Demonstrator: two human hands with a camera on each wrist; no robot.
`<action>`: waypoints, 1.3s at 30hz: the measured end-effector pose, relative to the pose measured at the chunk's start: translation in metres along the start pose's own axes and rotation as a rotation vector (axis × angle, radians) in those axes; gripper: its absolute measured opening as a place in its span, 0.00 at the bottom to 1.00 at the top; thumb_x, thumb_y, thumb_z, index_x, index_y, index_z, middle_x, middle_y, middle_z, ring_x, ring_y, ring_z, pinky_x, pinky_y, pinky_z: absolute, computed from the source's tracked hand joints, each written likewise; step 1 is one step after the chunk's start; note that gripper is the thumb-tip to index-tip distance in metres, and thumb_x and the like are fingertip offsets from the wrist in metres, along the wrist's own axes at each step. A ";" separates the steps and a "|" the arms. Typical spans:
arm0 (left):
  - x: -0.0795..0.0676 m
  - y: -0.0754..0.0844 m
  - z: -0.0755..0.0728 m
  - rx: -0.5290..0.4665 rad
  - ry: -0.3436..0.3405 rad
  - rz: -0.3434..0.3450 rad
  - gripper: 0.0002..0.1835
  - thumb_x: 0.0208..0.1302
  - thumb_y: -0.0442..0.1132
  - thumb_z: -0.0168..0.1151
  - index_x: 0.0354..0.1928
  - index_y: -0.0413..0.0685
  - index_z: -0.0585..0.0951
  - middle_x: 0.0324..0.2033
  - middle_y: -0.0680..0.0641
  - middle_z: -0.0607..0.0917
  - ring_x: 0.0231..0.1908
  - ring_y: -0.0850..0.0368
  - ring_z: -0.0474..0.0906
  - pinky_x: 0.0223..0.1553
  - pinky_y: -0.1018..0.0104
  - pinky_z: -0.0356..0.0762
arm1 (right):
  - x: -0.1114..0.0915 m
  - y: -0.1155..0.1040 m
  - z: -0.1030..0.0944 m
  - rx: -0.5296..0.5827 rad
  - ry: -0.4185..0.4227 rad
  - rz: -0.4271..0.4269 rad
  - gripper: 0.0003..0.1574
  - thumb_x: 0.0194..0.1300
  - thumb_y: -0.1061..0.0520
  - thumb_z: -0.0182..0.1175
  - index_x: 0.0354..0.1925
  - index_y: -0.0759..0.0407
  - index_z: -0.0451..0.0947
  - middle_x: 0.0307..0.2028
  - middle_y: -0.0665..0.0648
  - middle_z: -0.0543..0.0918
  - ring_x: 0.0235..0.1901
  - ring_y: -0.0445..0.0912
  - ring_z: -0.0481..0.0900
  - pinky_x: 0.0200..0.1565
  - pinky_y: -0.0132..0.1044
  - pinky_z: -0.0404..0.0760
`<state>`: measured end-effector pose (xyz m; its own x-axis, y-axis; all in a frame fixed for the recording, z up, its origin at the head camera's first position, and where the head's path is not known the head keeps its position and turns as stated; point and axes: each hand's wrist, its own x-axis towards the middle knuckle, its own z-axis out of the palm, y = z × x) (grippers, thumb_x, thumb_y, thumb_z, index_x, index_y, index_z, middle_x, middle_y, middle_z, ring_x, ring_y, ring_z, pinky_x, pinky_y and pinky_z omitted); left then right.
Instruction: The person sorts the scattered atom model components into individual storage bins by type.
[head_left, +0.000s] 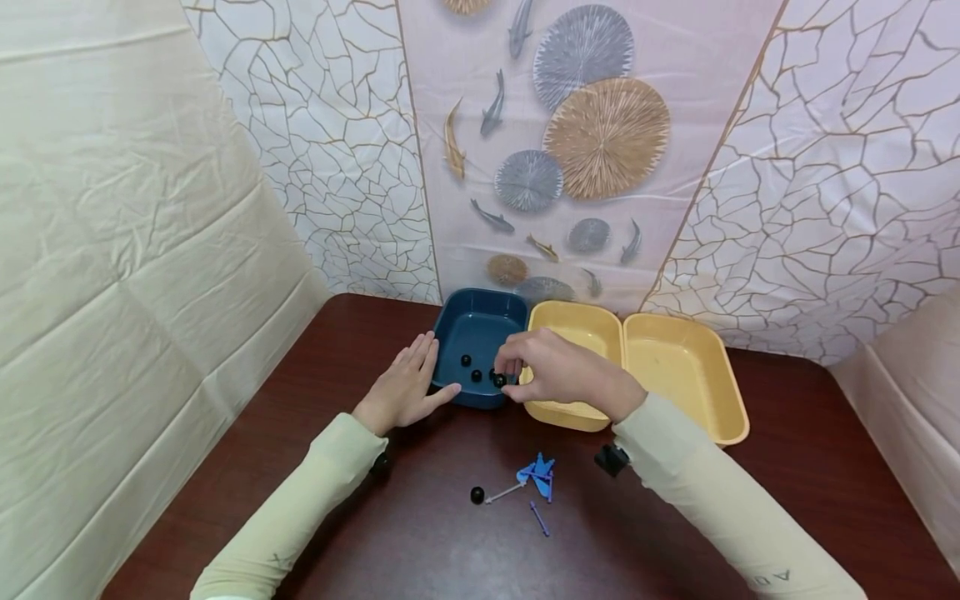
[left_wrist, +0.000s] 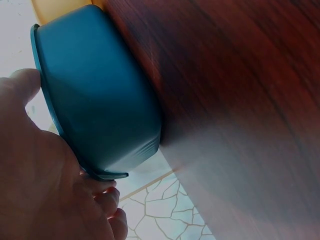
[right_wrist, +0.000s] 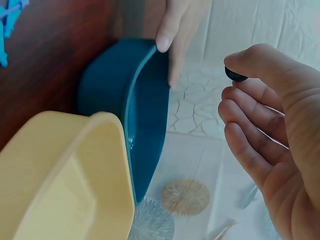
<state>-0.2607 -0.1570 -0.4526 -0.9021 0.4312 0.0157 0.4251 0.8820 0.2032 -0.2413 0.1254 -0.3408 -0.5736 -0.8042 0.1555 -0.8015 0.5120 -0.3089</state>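
Standing behind plastic pieces [head_left: 542, 483], yellow bins [head_left: 686, 367] neighbour the blue bin [head_left: 480, 329].

Left hand [head_left: 405, 392]: we are holding its fingers [head_left: 417, 357] nearly straight, the left thumb [head_left: 442, 397] standing apart to their right. Right hand [head_left: 558, 367]: we are pinching, the right thumb [right_wrist: 262, 61] facing the fingertips, the other fingers [right_wrist: 251, 114] lying loosely bent beside it. Behind both sets of fingers, our forearms [head_left: 307, 492] are slanting inward, the left hand lying left of the right hand's fingertips.

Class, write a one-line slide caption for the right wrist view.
The right hand pinches a black ball near the blue tray, which the left hand touches.
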 end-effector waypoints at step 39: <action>0.000 0.000 -0.003 -0.012 -0.036 -0.022 0.52 0.78 0.70 0.43 0.84 0.35 0.46 0.85 0.37 0.45 0.85 0.40 0.42 0.85 0.44 0.47 | 0.071 0.088 0.064 0.054 -0.006 0.292 0.14 0.69 0.57 0.71 0.51 0.62 0.88 0.46 0.60 0.91 0.46 0.49 0.88 0.52 0.42 0.89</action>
<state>-0.2612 -0.1574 -0.4494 -0.9077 0.4189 -0.0245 0.4044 0.8889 0.2150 -0.3420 0.0942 -0.4170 -0.7776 -0.6270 0.0468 -0.5922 0.7054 -0.3895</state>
